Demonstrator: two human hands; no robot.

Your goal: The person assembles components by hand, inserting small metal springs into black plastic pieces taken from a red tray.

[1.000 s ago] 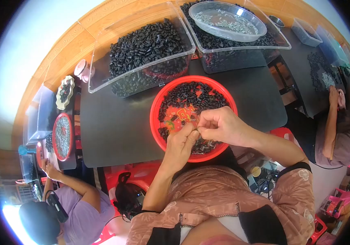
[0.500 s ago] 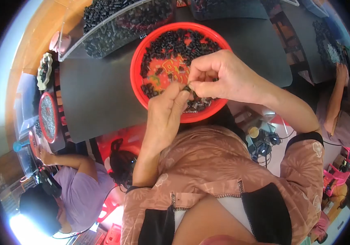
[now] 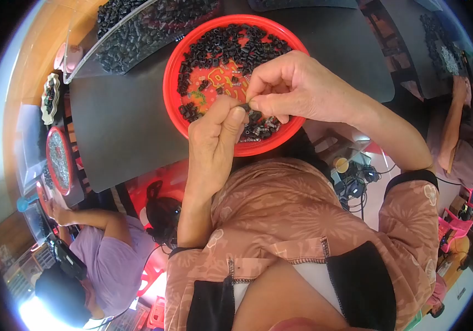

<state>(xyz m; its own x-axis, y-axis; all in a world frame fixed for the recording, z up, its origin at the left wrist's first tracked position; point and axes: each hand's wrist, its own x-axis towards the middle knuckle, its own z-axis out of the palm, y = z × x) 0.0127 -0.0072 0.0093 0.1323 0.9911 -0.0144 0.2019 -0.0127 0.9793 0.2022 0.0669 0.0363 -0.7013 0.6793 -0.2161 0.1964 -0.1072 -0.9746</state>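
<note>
Over a red plastic tray (image 3: 169, 88), both hands meet at the fingertips. My left hand (image 3: 214, 135) pinches a small black plastic piece (image 3: 246, 107) between thumb and forefinger. My right hand (image 3: 305, 91) comes in from the right, its thumb and forefinger closed at the same piece; whether they hold a second small part is hidden. Many loose black plastic pieces (image 3: 222, 51) line the tray's far side. Small metal springs (image 3: 267, 128) lie among black pieces at the near side, below my hands.
A clear bin (image 3: 137, 47) heaped with black pieces stands behind the tray on the dark table (image 3: 120, 127). At left are a red tray (image 3: 67, 165) of small metal parts and a person in a purple shirt (image 3: 107, 243). Another person's arm (image 3: 450, 132) shows at right.
The view has shifted slightly, so the tray and table sit a little higher and further left. Both hands stay pinched together over the tray, the black piece still between the fingertips.
</note>
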